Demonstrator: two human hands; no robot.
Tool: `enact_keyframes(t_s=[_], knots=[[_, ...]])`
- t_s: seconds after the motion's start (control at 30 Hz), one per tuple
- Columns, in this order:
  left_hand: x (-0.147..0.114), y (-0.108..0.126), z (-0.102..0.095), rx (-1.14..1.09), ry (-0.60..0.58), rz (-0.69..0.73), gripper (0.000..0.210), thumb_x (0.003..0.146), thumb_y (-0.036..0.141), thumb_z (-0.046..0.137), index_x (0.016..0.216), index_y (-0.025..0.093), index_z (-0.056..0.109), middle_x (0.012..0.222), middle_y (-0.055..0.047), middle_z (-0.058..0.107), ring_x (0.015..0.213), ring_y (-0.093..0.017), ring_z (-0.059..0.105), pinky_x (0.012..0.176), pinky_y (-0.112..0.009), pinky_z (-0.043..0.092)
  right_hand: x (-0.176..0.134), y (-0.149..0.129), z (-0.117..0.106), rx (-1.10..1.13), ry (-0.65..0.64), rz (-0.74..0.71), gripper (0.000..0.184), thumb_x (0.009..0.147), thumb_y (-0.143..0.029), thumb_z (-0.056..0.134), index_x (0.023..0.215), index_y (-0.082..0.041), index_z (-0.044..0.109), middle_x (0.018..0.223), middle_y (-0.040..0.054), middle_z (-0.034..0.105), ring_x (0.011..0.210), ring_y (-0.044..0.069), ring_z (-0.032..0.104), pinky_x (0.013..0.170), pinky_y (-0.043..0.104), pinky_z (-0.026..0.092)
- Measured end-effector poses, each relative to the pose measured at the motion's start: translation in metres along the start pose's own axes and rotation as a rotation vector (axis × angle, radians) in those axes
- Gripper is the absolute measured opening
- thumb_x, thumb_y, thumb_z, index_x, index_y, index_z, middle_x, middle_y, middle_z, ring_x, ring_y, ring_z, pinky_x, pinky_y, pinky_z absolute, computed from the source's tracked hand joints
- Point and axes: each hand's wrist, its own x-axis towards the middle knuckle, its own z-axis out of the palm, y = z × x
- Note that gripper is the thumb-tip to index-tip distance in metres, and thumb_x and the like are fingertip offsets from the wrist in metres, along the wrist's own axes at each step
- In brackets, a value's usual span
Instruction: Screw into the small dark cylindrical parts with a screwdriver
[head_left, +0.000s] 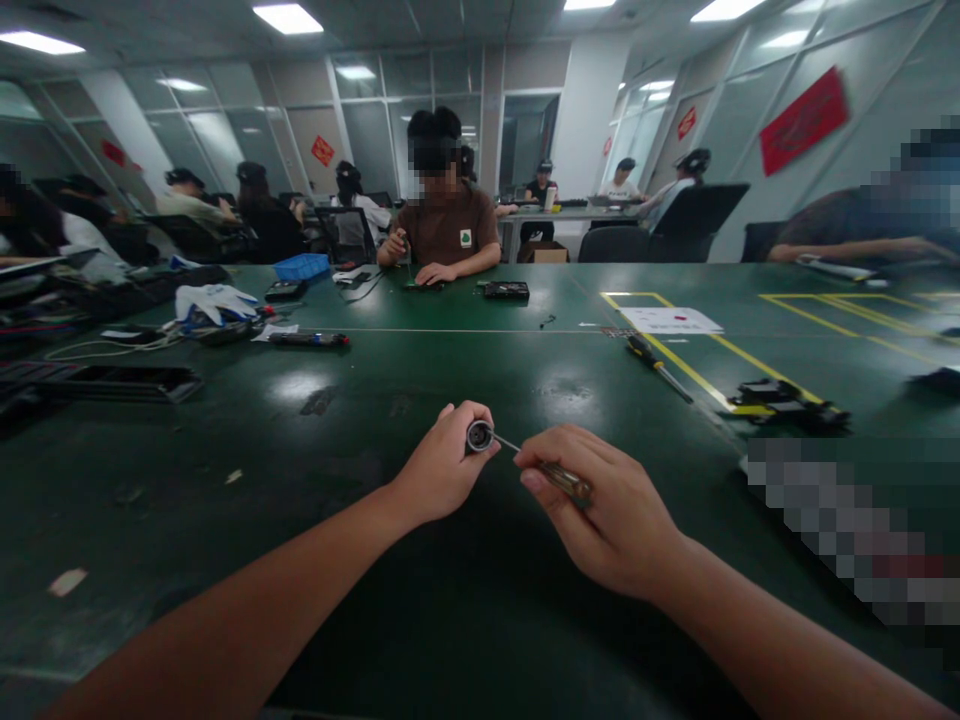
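Note:
My left hand (448,462) is wrapped round a small cylindrical part (478,436), whose open round end faces me and shows a dark inside with a metallic rim. In my right hand (592,500) is a screwdriver (566,482) with a translucent amber handle. Its thin shaft points left, and the tip reaches the right side of the part's rim. Whether the tip sits inside the rim or just against it, I cannot tell. Both hands are above the green table (360,590). The rest of the cylinder is hidden by my left fingers.
A yellow-black screwdriver (658,366) and black parts (787,402) lie to the right, by yellow tape lines. White gloves (216,303), a dark pen-like tool (309,340) and a black tray-like part (112,382) lie left. Opposite sits a person (450,220) with a blue bin (301,267) nearby.

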Motion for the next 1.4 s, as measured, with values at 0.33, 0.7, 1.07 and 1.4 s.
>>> enact_keyframes(t_s=[0.33, 0.7, 1.07, 1.4], knots=[[-0.0006, -0.0024, -0.0002, -0.021, 0.008, -0.007, 0.013, 0.091, 0.026, 0.06, 0.101, 0.021, 0.054, 0.094, -0.003, 0.06, 0.089, -0.02, 0.056, 0.078, -0.034, 0.043, -0.0002, -0.0002, -0.0004, 0.017, 0.031, 0.045, 0.011, 0.097, -0.017, 0.053, 0.104, -0.02, 0.06, 0.091, 0.0046, 0.067, 0.082, 0.018, 0.063, 0.076, 0.031, 0.05], [0.0004, -0.0034, 0.0011, -0.004, 0.012, 0.002, 0.014, 0.09, 0.025, 0.061, 0.101, 0.021, 0.054, 0.095, -0.003, 0.061, 0.09, -0.02, 0.057, 0.081, -0.034, 0.044, 0.0013, -0.002, -0.0006, 0.01, 0.049, 0.027, 0.011, 0.096, -0.017, 0.052, 0.102, -0.021, 0.06, 0.088, 0.0051, 0.068, 0.08, 0.019, 0.064, 0.074, 0.032, 0.052], [-0.0009, -0.0026, -0.0001, -0.009, 0.006, 0.006, 0.013, 0.092, 0.028, 0.06, 0.101, 0.02, 0.054, 0.095, -0.003, 0.06, 0.09, -0.02, 0.057, 0.079, -0.034, 0.044, -0.0009, 0.0003, 0.0007, 0.025, 0.05, 0.111, 0.01, 0.098, -0.02, 0.052, 0.102, -0.021, 0.062, 0.089, 0.0039, 0.068, 0.08, 0.017, 0.065, 0.073, 0.03, 0.05], [-0.0005, -0.0024, -0.0006, -0.004, 0.008, 0.016, 0.013, 0.092, 0.028, 0.06, 0.1, 0.02, 0.055, 0.095, -0.003, 0.06, 0.088, -0.02, 0.056, 0.079, -0.034, 0.043, -0.0014, 0.0013, 0.001, 0.042, 0.073, 0.111, 0.01, 0.098, -0.02, 0.053, 0.1, -0.02, 0.063, 0.089, 0.0035, 0.067, 0.08, 0.016, 0.065, 0.073, 0.028, 0.048]])
